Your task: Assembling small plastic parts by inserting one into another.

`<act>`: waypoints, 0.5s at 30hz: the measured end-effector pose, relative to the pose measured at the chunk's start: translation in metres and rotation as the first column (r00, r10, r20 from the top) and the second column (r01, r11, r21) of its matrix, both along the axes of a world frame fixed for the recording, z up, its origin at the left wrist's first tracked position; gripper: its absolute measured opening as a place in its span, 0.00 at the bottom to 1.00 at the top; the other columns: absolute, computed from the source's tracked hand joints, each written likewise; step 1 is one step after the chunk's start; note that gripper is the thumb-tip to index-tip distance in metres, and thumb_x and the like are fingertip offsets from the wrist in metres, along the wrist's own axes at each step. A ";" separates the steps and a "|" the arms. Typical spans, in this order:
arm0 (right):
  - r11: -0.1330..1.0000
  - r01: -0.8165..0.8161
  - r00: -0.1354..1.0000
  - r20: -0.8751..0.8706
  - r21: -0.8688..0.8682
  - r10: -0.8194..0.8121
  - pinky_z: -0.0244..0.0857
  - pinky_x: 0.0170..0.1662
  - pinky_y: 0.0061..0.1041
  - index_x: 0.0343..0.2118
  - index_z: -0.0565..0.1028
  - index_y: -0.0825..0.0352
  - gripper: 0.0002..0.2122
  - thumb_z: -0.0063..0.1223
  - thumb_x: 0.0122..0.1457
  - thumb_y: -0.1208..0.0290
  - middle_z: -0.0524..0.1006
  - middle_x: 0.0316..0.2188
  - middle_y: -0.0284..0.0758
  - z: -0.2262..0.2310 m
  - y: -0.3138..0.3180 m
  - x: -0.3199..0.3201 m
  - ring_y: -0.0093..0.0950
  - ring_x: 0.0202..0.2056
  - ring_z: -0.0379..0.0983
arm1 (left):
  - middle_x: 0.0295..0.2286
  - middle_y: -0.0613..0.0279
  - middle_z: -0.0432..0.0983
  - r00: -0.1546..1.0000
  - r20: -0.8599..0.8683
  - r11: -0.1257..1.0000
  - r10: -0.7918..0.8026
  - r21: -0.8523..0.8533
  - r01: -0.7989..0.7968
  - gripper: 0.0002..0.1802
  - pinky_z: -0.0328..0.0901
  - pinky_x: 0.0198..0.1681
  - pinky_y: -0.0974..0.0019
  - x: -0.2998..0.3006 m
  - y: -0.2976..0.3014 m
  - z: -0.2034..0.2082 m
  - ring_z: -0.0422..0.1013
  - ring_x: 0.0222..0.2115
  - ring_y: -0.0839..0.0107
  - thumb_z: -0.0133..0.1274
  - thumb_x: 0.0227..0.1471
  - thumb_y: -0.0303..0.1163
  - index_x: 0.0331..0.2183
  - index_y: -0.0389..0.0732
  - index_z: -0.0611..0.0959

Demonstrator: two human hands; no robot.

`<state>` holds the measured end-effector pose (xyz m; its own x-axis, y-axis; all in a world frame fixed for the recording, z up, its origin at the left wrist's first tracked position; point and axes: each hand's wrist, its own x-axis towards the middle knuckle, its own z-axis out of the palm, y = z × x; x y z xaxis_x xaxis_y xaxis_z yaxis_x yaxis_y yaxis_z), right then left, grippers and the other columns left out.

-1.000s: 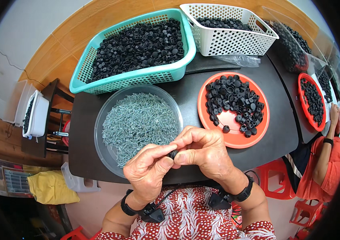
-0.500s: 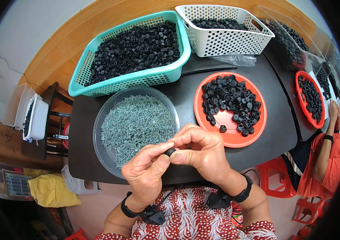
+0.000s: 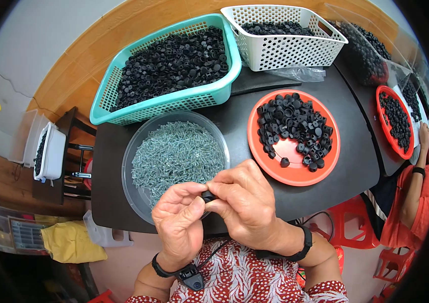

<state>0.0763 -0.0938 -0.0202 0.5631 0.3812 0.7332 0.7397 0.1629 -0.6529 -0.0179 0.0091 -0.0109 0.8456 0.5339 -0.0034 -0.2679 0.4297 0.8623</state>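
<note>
Between the fingertips of both hands sits a small black plastic cap (image 3: 207, 196), partly covered by fingers. My left hand (image 3: 180, 209) pinches it from the left and my right hand (image 3: 245, 199) from the right, thumbs below and forefingers above. Both are held over the near edge of a clear round tub (image 3: 126, 174) full of silvery screws (image 3: 179, 151). Right of the hands, a red-orange plate (image 3: 295, 174) carries a heap of similar black caps (image 3: 290, 118), with part of its bottom showing.
Behind the tub stands a turquoise basket (image 3: 174, 103) of black plastic parts. A white perforated basket (image 3: 295, 53) with more parts is beside it, a plastic bag (image 3: 303, 74) in front. At far right, a co-worker's arm (image 3: 416, 187) is near another red tray (image 3: 390, 136).
My right hand has shifted slightly left and its wrist has turned. The black cap sits a little lower and further left, still in both hands. The whole view has shifted slightly.
</note>
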 end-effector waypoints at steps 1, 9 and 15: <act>1.000 0.022 1.000 0.022 -0.014 -0.022 0.60 0.30 0.32 0.28 0.73 0.73 0.12 0.59 0.36 0.81 0.71 0.27 0.41 0.000 0.001 -0.002 0.37 0.27 0.65 | 0.35 0.53 0.75 1.000 -0.003 1.000 0.010 -0.021 -0.010 0.15 0.66 0.43 0.71 0.001 -0.001 0.004 0.72 0.38 0.70 0.55 0.48 0.21 0.40 0.27 0.75; 0.998 -0.039 0.999 -0.021 -0.039 0.038 0.59 0.32 0.33 0.28 0.72 0.73 0.14 0.59 0.34 0.79 0.70 0.28 0.40 -0.005 0.002 0.001 0.37 0.29 0.64 | 0.36 0.52 0.76 0.995 -0.092 0.999 -0.033 0.027 0.036 0.19 0.63 0.47 0.71 0.000 0.006 0.008 0.72 0.38 0.71 0.57 0.47 0.20 0.42 0.26 0.73; 0.999 0.006 1.000 -0.001 -0.041 -0.006 0.60 0.33 0.34 0.30 0.72 0.74 0.15 0.59 0.35 0.79 0.71 0.29 0.41 -0.007 0.009 -0.005 0.38 0.30 0.65 | 0.37 0.54 0.75 1.000 -0.007 0.999 -0.022 -0.036 0.022 0.18 0.63 0.47 0.72 0.001 0.011 0.001 0.71 0.39 0.72 0.57 0.48 0.22 0.42 0.26 0.73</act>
<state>0.0709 -0.0849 -0.0268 0.5663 0.4072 0.7165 0.7400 0.1316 -0.6597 -0.0165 0.0198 -0.0097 0.8571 0.5143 -0.0288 -0.2512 0.4661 0.8483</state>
